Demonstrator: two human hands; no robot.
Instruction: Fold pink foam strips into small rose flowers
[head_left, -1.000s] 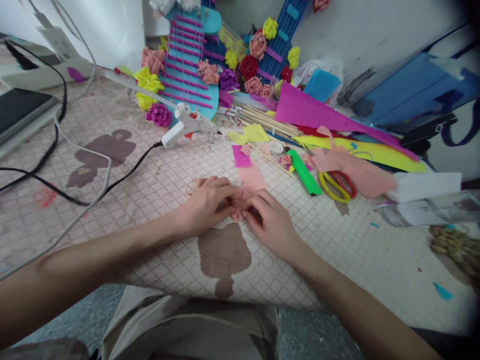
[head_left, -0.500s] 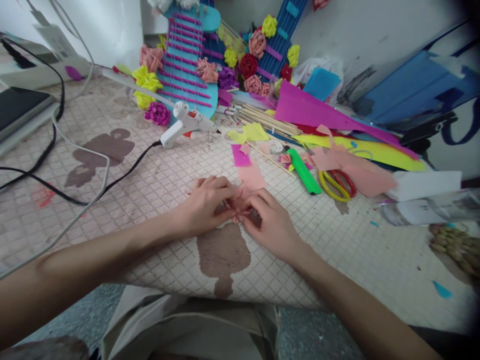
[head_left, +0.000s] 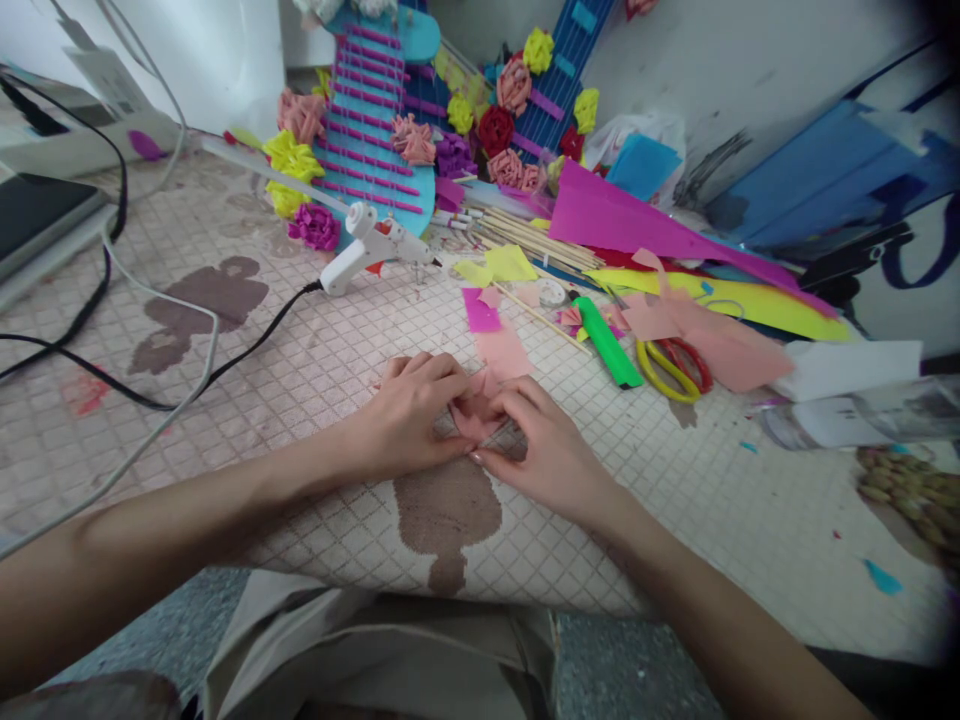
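A small piece of pink crepe paper (head_left: 478,420) is pinched between both hands, low over the patterned tablecloth (head_left: 315,380). My left hand (head_left: 420,410) grips its left side with curled fingers. From the right, my right hand (head_left: 536,440) holds the other side, thumb and fingertips closed near the paper's lower corner. The two thumbs almost meet there. Just beyond the fingers lie a flat pink paper piece (head_left: 504,350) and a magenta square (head_left: 481,310). Parts of the held paper are hidden by my fingers.
A white glue gun (head_left: 367,250) with a black cord lies ahead to the left. Rightward are a green cutter (head_left: 607,342), yellow-and-red scissors (head_left: 667,370) and a clear bottle (head_left: 847,418). Wooden sticks (head_left: 532,240), coloured paper and a flower-decorated blue board (head_left: 367,130) are at the back.
The held pink paper now shows a flatter, more spread surface with a pointed lower corner. My thumbs have shifted slightly down towards me; the surrounding things stay put.
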